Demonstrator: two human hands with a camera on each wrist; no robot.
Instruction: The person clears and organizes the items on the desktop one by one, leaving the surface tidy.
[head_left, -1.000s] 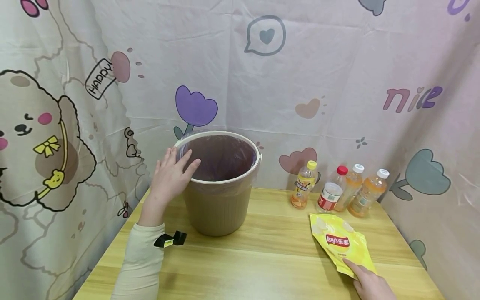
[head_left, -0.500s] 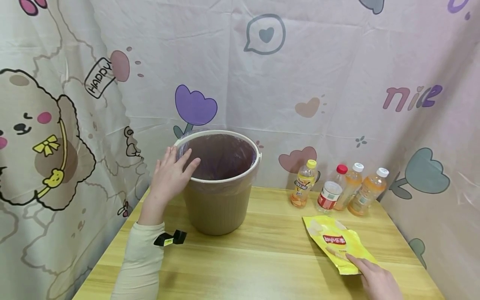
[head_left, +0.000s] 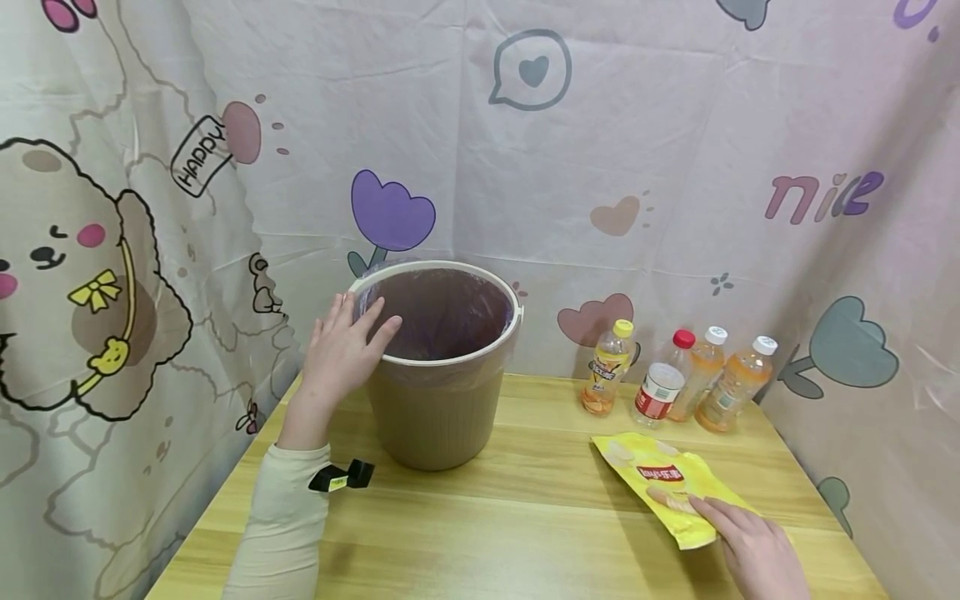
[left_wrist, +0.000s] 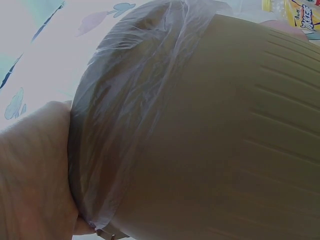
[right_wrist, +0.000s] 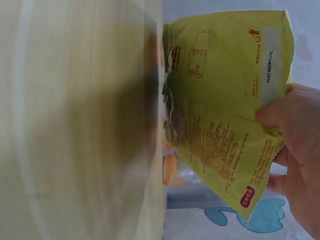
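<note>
My left hand [head_left: 341,354] rests on the near-left rim of a brown trash bin [head_left: 438,417], its fingers spread and extended over the opening. A clear plastic liner [left_wrist: 130,100] folds over that rim, as the left wrist view shows. At the right, my right hand [head_left: 757,537] pinches the near end of a yellow Lay's chip bag [head_left: 667,479]. In the right wrist view the thumb presses the bag's printed back, with the other fingers on its far side. The bag is held tilted over the table, and its far end looks torn and crumpled.
Several bottles stand at the back right of the wooden table [head_left: 480,542]: a yellow-capped bottle [head_left: 609,367], a red-capped bottle [head_left: 663,383] and white-capped bottles [head_left: 738,387] with orange contents. A printed curtain [head_left: 637,125] hangs close behind the bin and bottles.
The chip bag has swung leftward and tilted up in my right hand, which has shifted slightly right with more of it in view. My left hand and the bin have stayed put.
</note>
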